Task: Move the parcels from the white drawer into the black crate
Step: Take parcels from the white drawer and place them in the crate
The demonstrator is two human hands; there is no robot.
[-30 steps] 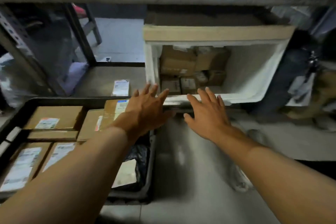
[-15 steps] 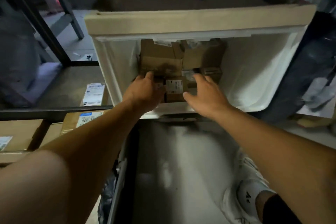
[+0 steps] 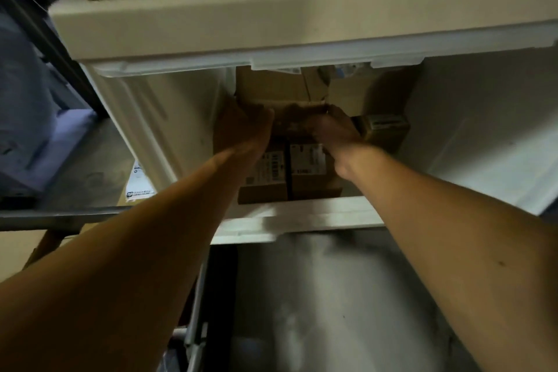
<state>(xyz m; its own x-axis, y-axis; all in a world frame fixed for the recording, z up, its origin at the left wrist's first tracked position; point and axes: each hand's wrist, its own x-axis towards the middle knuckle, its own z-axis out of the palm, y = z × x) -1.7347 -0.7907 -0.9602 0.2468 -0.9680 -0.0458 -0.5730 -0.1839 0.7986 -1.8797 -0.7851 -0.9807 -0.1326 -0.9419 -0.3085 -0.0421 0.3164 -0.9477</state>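
Pickup step: left hand (image 3: 244, 130) and right hand (image 3: 335, 130) clasp 1 cardboard parcel (image 3: 297, 119) inside the white drawer (image 3: 483, 142); next, lift it toward 7 o'clock.

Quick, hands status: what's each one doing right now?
Left hand: grips the left end of a cardboard parcel inside the white drawer.
Right hand: grips the same parcel's right end.

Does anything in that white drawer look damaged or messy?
Yes: the cardboard parcel at the back of the white drawer has a torn, ragged flap beside the tape. Otherwise the boxes sit stacked fairly squarely.
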